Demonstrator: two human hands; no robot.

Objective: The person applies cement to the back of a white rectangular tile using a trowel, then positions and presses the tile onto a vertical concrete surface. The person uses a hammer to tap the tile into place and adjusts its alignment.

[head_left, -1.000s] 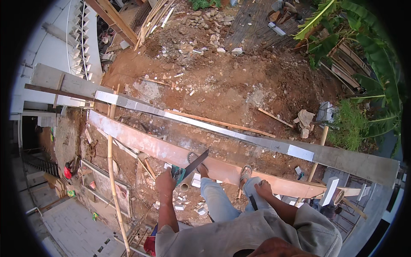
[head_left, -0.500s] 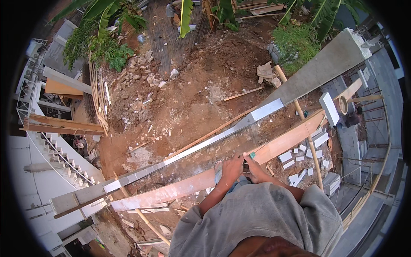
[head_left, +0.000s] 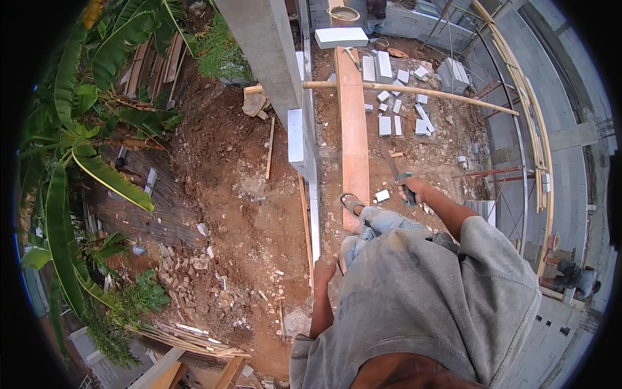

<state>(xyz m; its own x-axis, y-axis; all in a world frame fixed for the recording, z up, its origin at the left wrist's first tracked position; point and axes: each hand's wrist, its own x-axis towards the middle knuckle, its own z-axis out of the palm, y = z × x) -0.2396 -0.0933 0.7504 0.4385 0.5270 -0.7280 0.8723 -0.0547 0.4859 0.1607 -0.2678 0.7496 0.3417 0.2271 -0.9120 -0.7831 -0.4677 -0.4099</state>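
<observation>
My right hand (head_left: 413,189) grips the green handle of a handsaw (head_left: 392,162), out to the right of the plank. The saw's narrow blade points forward and slightly left. Down by my left side hangs my left hand (head_left: 326,267), its fingers curled closed, with nothing seen sticking out of it. It is nearest the narrow white-topped wall (head_left: 315,223); I cannot tell whether they touch. Under me runs a long reddish plank (head_left: 354,123), and a sandalled foot (head_left: 351,202) stands on it. A white block (head_left: 341,37) and a hammer (head_left: 352,59) lie at the plank's far part.
A bamboo pole (head_left: 440,96) crosses beneath the plank. Cut white blocks (head_left: 385,125) litter the ground below at right. A concrete beam (head_left: 262,52) rises ahead left, and a bucket (head_left: 343,14) stands beyond the block. One person (head_left: 573,277) is at far right.
My view and body have turned right to face along the plank. My hands, together at the green handle before, are now apart: the right has the handsaw, the left hangs at my side.
</observation>
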